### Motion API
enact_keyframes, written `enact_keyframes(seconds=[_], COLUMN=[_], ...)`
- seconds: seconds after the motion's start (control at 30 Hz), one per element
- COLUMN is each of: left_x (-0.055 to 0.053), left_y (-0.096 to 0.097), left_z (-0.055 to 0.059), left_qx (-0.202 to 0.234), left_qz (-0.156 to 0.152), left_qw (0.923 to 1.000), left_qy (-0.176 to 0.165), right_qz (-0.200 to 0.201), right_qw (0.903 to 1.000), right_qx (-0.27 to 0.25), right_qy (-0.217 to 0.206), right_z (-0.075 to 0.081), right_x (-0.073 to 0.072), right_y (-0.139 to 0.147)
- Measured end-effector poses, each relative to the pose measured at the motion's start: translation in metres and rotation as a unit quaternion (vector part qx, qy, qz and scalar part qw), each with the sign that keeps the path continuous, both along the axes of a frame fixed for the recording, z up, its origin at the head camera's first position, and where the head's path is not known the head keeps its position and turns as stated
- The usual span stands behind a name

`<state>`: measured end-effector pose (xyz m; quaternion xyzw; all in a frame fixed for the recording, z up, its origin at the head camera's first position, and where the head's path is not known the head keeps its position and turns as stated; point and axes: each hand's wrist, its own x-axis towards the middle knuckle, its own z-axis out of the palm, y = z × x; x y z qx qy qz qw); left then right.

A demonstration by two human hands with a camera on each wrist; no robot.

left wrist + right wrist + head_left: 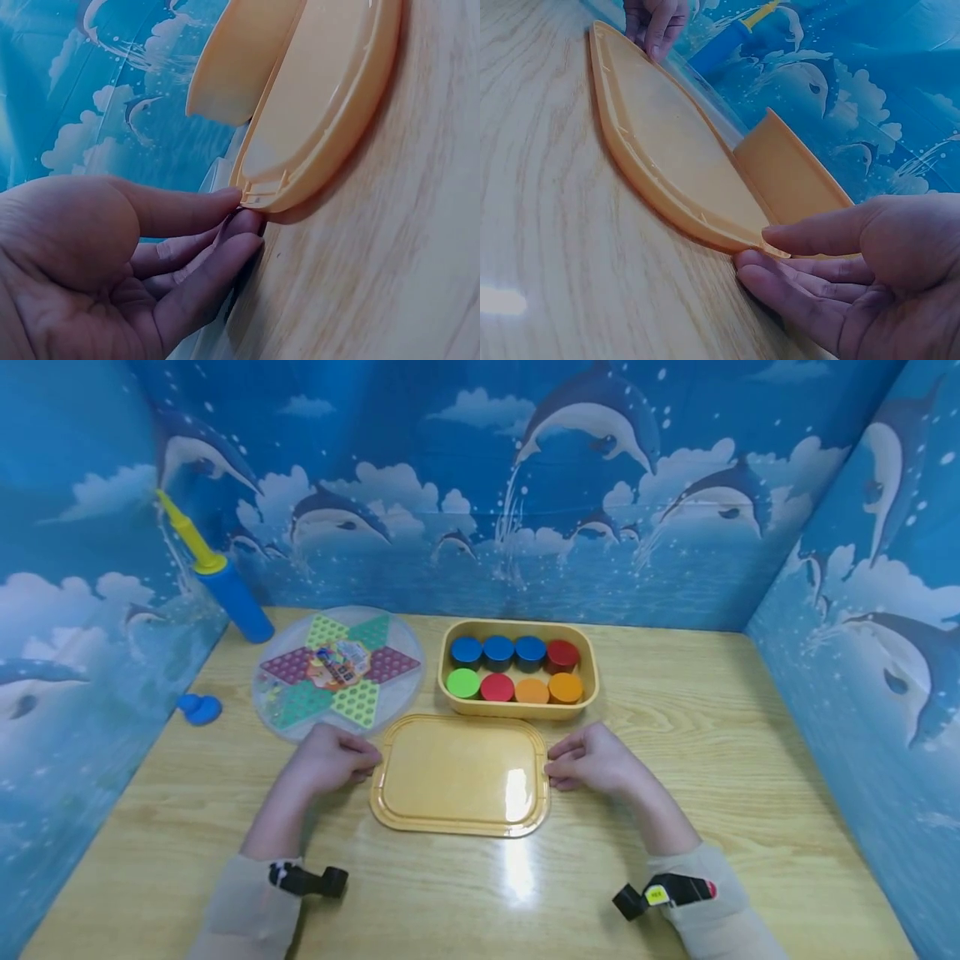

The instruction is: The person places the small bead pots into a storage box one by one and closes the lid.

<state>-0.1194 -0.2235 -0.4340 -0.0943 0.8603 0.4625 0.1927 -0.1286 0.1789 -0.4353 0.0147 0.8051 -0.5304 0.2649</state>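
A yellow plastic lid [457,772], rectangular with rounded corners, lies low over the wooden table in front of a matching yellow box [517,710]. Its left end is pinched between the thumb and fingers of my left hand [335,758]. At the opposite end my right hand [592,760] pinches the rim the same way. In the left wrist view, the thumb lies on top of the lid's rim [337,142] with fingertips under it. The box holds two rows of round colored pieces, among them a blue one [498,649] and a green one [463,682].
A round, clear-rimmed Chinese checkers board [390,631] lies behind my left hand. Farther left are a blue hand pump [236,602] with a yellow nozzle and a small blue knobbed piece [201,709]. Dolphin-printed sheets [480,485] wall the table's back and sides.
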Motion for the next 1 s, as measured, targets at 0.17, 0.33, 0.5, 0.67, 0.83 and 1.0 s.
enact_keyframes(seconds=[0.17,0.33,0.5,0.67,0.83,1.0], left_x=[0.003,0.007,0.01,0.011,0.008,0.002], left_y=[0.0,-0.004,-0.009,-0.013,-0.009,0.002], left_z=[0.001,0.009,0.022,0.04,0.058,0.073], left_qx=[0.025,0.064,0.084,0.092,0.101,0.095], left_qz=[0.009,0.001,-0.012,-0.022,-0.034,-0.034], left_qw=[0.9994,0.9977,0.9964,0.9955,0.9933,0.9897], left_qy=[-0.021,-0.023,-0.006,0.014,0.043,0.102], right_qz=[0.006,0.023,0.046,0.071,0.06,0.013], right_qw=[1.0,0.9997,0.9979,0.9929,0.9894,0.9833], right_qx=[-0.002,-0.002,-0.046,-0.092,-0.112,-0.105], right_qy=[-0.007,-0.003,-0.002,0.024,0.071,0.148], right_z=[0.0,0.003,0.009,0.018,0.033,0.051], right_x=[0.001,0.003,0.003,0.004,0.006,0.006], right_y=[-0.001,0.001,0.01,0.021,0.03,0.034])
